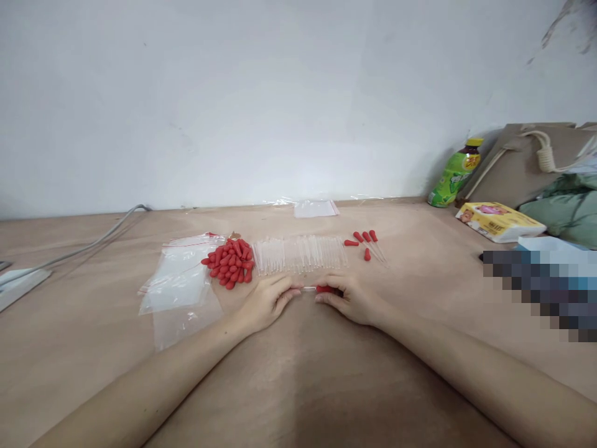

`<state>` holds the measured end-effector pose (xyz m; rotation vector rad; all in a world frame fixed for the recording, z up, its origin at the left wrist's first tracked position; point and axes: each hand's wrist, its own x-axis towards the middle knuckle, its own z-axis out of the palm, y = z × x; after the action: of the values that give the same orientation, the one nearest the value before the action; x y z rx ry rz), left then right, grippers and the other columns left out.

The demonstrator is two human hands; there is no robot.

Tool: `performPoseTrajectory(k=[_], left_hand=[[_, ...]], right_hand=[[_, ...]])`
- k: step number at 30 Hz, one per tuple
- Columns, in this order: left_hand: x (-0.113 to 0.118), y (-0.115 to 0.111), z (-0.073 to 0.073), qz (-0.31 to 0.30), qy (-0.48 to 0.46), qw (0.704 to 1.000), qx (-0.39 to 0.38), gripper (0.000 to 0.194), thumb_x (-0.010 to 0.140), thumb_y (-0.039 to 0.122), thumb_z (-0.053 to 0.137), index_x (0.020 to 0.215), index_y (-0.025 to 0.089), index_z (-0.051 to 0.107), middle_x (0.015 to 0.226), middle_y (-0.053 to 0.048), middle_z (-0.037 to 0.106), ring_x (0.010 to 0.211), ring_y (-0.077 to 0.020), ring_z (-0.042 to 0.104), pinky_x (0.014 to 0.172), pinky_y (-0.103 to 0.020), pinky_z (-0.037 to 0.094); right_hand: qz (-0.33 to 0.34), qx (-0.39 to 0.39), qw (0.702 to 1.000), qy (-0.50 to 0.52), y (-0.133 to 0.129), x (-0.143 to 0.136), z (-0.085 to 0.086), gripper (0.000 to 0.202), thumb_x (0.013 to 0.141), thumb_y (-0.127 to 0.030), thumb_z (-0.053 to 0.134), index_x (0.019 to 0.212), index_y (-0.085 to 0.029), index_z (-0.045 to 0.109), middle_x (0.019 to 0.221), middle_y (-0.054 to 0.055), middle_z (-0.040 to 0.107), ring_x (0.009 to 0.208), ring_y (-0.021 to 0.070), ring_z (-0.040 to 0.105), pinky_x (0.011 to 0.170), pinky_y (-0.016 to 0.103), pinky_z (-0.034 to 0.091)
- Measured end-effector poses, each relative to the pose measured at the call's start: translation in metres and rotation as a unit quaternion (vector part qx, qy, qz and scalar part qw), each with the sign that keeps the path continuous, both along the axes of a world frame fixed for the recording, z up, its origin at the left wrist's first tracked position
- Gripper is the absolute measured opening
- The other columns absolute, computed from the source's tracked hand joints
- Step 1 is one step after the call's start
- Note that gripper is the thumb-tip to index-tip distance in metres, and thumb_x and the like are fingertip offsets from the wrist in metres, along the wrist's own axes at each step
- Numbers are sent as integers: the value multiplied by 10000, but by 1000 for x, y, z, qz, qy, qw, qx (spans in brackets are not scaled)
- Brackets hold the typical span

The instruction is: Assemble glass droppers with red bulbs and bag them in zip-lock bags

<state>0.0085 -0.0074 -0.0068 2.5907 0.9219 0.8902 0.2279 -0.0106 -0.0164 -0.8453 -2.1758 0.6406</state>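
Note:
My left hand (273, 300) pinches one end of a thin clear glass dropper tube (308, 289) just above the table. At the tube's other end is a red rubber bulb (323, 289), gripped between the thumb and fingers of my right hand (349, 298). Those fingers partly cover the bulb. Beyond my hands lies a row of clear dropper tubes (301, 254). A heap of red rubber bulbs (231, 261) sits left of the row. To its right are several droppers with red bulbs (366, 236) and loose-looking red bulbs (367, 254).
Clear zip bags (180, 280) lie left of the heap, and a small bag (316, 209) rests by the wall. A grey cable (114, 230) runs at left. At right stand a green-labelled bottle (454, 174), a yellow tissue pack (499, 221) and a beige bag (513, 165).

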Motion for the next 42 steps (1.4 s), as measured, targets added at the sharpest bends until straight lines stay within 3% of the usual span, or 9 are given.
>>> performPoseTrajectory(k=[8,14,21,26,29,32,35,38,42], left_hand=[[0,0,-1,-15,-9,1000,13,174,888,208,442,942,165,602,813,-51,648,751,-145,598,674,-260,477],[1,-1,0,-34,-8,999,41,183,886,177,428,939,159,602,793,-55,653,723,-142,610,646,-249,487],[1,-3,-1,-35,56,992,106,211,896,174,407,978,161,600,835,-64,645,754,-148,604,657,-254,490],[4,-3,-1,-7,82,987,139,227,907,200,389,940,169,611,779,-48,633,711,-143,597,640,-256,490],[4,-2,0,2,58,988,141,211,899,210,412,1007,172,589,855,-59,641,780,-150,606,693,-268,505],[1,-1,1,28,39,989,138,210,882,210,451,1047,161,571,935,-73,642,848,-163,605,748,-291,508],[-1,-1,2,44,36,991,117,190,872,210,474,1010,155,593,893,-65,653,800,-158,616,719,-282,514],[-2,-2,1,35,13,995,88,189,873,210,472,1001,164,605,901,-59,659,796,-148,622,708,-264,515],[-1,-4,0,32,-12,997,67,189,876,205,464,981,170,617,878,-56,672,785,-147,630,704,-264,516]], right_hand=[[-1,-15,1000,2,-3,-2,-4,161,853,-266,471,869,-191,613,798,7,650,718,113,576,670,232,454],[11,29,999,-15,-5,-1,-1,152,852,-245,470,859,-177,605,788,26,645,704,114,573,652,229,446],[-8,82,994,-68,-6,0,-3,162,851,-247,469,869,-178,615,764,41,637,693,129,565,649,247,446],[-16,110,990,-89,0,0,-7,175,850,-236,466,906,-187,623,824,53,650,743,147,591,685,275,467],[-21,116,992,-53,4,3,-5,198,851,-228,472,986,-208,615,931,53,663,836,151,613,751,284,480],[-63,99,993,-26,5,7,2,233,829,-217,512,1050,-214,586,929,41,679,821,149,628,735,276,491],[-97,68,992,-43,4,11,9,169,784,-216,571,949,-205,609,809,26,685,711,143,626,652,261,492],[-87,38,995,-39,3,12,8,76,778,-231,574,831,-204,623,762,11,670,670,131,609,623,253,485],[-57,-10,998,12,4,9,-3,97,795,-237,543,847,-200,617,785,9,664,700,124,605,637,251,487]])
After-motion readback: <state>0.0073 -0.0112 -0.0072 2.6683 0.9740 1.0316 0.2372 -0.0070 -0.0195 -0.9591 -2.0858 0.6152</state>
